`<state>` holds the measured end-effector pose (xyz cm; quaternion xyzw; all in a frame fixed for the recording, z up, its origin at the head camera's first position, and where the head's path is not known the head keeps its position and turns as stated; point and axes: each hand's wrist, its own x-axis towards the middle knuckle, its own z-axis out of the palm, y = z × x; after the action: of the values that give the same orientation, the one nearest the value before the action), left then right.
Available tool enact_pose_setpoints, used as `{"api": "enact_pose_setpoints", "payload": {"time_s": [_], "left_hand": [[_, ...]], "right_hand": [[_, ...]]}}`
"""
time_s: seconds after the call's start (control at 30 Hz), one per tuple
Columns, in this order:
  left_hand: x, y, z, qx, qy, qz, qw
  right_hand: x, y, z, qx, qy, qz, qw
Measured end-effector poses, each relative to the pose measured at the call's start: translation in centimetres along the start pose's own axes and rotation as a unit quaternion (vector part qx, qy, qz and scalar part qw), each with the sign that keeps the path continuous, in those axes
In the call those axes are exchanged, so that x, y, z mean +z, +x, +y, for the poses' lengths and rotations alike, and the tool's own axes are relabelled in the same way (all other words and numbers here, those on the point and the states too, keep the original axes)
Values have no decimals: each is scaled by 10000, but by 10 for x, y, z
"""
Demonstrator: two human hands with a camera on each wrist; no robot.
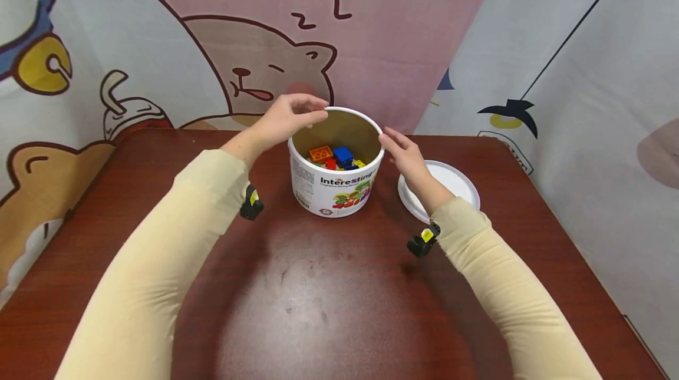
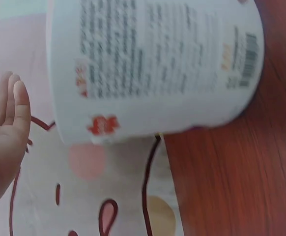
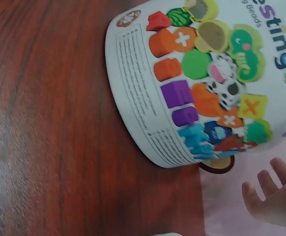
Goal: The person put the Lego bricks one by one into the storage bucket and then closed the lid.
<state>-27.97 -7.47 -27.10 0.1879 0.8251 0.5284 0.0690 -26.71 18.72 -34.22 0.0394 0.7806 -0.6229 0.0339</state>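
A white plastic bucket [image 1: 334, 188] with printed sides stands uncovered toward the back of the table. Inside lie several toy building blocks, among them an orange block [image 1: 320, 154] and a blue block [image 1: 343, 156]. My left hand [image 1: 290, 119] is at the bucket's upper left, fingers reaching over the rim. In the left wrist view, that hand [image 2: 6, 113] has straight fingers beside the bucket wall. My right hand [image 1: 405, 156] is by the right side of the rim, its fingertips right at the edge. The right wrist view shows loosely spread fingers [image 3: 268, 184] near the bucket. Neither hand grips anything.
A round white lid [image 1: 453, 182] lies on the brown table [image 1: 318, 286] right of the bucket, partly behind my right forearm. A cloth [image 1: 403, 32] printed with cartoon animals hangs behind the table and along its sides.
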Motion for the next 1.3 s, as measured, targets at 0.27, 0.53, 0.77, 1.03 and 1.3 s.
{"api": "enact_pose_setpoints", "payload": {"time_s": [0.27, 0.53, 0.77, 1.03, 1.3], "left_hand": [[26, 0, 27, 264, -1114, -233, 9932], [71, 6, 57, 164, -1731, -824, 9813], [119, 17, 73, 33, -1498, -1063, 9830], [165, 27, 67, -493, -804, -1031, 9902], [206, 31, 44, -1122, -595, -577, 9902]], "right_hand": [[-38, -4, -6, 96, 154, 71, 9998], [-93, -15, -4, 537, -142, 48, 9984], [-140, -17, 28, 678, -962, 687, 9907], [-165, -28, 39, 1357, -1257, 544, 9812], [-181, -29, 61, 1756, -1375, 416, 9739]]}}
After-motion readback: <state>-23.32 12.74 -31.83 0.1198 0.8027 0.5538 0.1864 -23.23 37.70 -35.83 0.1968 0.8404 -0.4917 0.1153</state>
